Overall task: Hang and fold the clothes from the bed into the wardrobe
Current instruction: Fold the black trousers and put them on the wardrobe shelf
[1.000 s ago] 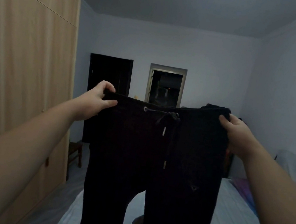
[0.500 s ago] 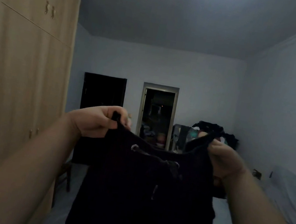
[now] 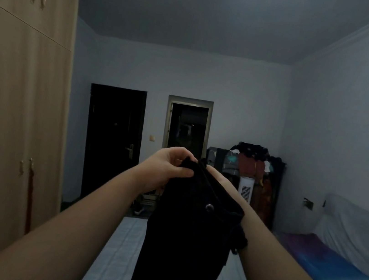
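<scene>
Head view: black trousers (image 3: 184,235) hang in mid-air at the centre of the frame, folded lengthwise so the two waistband ends meet at the top, with a metal eyelet (image 3: 209,207) showing on the near face. Left hand (image 3: 168,168) pinches the top of the waistband, thumb across the cloth and fingers curled over it. Right hand (image 3: 219,177) lies just behind the fabric, touching it and mostly hidden; whether its fingers grip cannot be told. Both hands sit close together at the waistband. Below the trousers lies the bed (image 3: 114,249) with a pale quilted cover. A closed wooden wardrobe (image 3: 16,102) stands on the left. Against the far wall are a dark door (image 3: 111,143) and a rack heaped with clothes (image 3: 255,169).
</scene>
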`<action>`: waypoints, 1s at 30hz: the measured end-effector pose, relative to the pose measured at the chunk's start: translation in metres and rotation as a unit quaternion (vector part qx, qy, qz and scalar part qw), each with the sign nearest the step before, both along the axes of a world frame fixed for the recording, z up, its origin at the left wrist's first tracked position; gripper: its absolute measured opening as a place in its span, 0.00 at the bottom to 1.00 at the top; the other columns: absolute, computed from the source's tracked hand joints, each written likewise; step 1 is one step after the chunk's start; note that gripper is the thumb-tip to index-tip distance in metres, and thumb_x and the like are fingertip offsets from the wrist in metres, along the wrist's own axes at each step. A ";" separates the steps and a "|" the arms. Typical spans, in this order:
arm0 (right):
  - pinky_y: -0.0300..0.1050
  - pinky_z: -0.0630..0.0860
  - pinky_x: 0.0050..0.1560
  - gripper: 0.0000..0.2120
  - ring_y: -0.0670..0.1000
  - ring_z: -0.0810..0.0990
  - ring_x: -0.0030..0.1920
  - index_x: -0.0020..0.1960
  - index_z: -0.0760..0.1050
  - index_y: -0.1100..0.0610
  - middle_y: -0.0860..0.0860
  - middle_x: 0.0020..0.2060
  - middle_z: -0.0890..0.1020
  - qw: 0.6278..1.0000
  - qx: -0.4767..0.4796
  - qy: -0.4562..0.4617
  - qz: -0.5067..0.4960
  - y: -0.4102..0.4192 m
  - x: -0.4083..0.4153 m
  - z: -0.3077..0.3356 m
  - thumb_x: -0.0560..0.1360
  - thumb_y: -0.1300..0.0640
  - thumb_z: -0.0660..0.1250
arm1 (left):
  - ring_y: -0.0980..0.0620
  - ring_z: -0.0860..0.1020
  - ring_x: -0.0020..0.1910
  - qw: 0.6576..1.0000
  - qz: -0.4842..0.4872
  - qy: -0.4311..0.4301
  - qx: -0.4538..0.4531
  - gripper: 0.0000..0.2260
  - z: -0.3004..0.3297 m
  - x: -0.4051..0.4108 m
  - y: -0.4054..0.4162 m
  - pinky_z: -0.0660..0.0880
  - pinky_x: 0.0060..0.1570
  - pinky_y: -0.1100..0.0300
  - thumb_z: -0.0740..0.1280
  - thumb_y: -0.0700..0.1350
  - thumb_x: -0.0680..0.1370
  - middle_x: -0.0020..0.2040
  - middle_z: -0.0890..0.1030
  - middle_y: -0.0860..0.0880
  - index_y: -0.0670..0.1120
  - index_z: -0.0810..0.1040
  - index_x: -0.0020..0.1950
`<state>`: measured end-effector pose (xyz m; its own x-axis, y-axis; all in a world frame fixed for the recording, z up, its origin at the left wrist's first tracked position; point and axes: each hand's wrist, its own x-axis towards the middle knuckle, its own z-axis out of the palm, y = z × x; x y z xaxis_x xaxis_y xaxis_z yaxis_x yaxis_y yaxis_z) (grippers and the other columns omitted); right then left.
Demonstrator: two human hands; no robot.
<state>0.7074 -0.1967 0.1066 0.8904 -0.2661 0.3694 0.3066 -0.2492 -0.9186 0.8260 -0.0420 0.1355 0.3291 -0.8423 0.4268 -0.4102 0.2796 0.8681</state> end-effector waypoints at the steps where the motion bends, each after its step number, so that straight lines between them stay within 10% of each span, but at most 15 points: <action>1: 0.34 0.77 0.39 0.07 0.41 0.82 0.39 0.54 0.75 0.55 0.50 0.46 0.79 0.999 -0.033 0.010 -0.021 0.000 0.002 0.001 0.79 0.64 0.63 | 0.40 0.82 0.56 1.000 -0.013 0.013 -0.002 0.09 -0.002 0.001 -0.001 0.77 0.60 0.41 0.69 0.32 0.76 0.55 0.82 0.40 0.42 0.80 0.53; 8: 0.37 0.74 0.41 0.04 0.46 0.76 0.41 0.54 0.74 0.56 0.48 0.43 0.77 0.974 -0.159 0.128 -0.100 0.002 0.005 0.013 0.80 0.57 0.65 | 0.41 0.82 0.52 1.000 -0.026 -0.004 0.008 0.10 -0.010 0.006 -0.003 0.78 0.56 0.44 0.68 0.33 0.77 0.49 0.83 0.43 0.49 0.78 0.44; 14: 0.44 0.80 0.49 0.10 0.50 0.79 0.49 0.50 0.79 0.56 0.51 0.47 0.79 0.995 -0.045 -0.066 -0.054 -0.010 -0.038 0.009 0.83 0.54 0.60 | 0.44 0.81 0.47 0.999 0.031 -0.008 -0.041 0.09 -0.018 0.021 0.008 0.78 0.55 0.42 0.70 0.32 0.74 0.45 0.80 0.43 0.46 0.78 0.44; 21: 0.49 0.65 0.73 0.13 0.40 0.69 0.69 0.61 0.73 0.33 0.37 0.69 0.72 0.952 -0.277 0.105 -0.075 -0.009 -0.059 -0.020 0.79 0.37 0.56 | 0.46 0.82 0.46 0.997 0.069 -0.001 -0.045 0.07 -0.016 0.032 0.022 0.80 0.53 0.47 0.69 0.32 0.75 0.46 0.81 0.45 0.40 0.76 0.51; 25: 0.44 0.80 0.56 0.18 0.45 0.82 0.54 0.64 0.69 0.37 0.44 0.57 0.80 0.944 -0.290 0.143 -0.056 -0.005 -0.057 -0.022 0.78 0.52 0.68 | 0.41 0.81 0.49 0.997 0.071 -0.021 -0.021 0.07 -0.022 0.035 0.025 0.78 0.57 0.39 0.73 0.37 0.71 0.47 0.80 0.42 0.45 0.79 0.46; 30: 0.49 0.70 0.70 0.24 0.47 0.74 0.66 0.73 0.69 0.43 0.44 0.68 0.74 0.886 -0.368 0.283 -0.018 -0.005 -0.048 -0.020 0.78 0.50 0.68 | 0.40 0.80 0.48 0.998 0.058 -0.030 0.023 0.08 -0.027 0.036 0.033 0.76 0.58 0.35 0.74 0.38 0.69 0.45 0.80 0.41 0.45 0.79 0.45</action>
<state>0.6597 -0.2020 0.0870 0.9842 -0.1707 -0.0471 -0.1708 -0.8450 -0.5068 0.8618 -0.0093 0.1084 0.4008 -0.8193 0.4101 -0.4899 0.1866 0.8516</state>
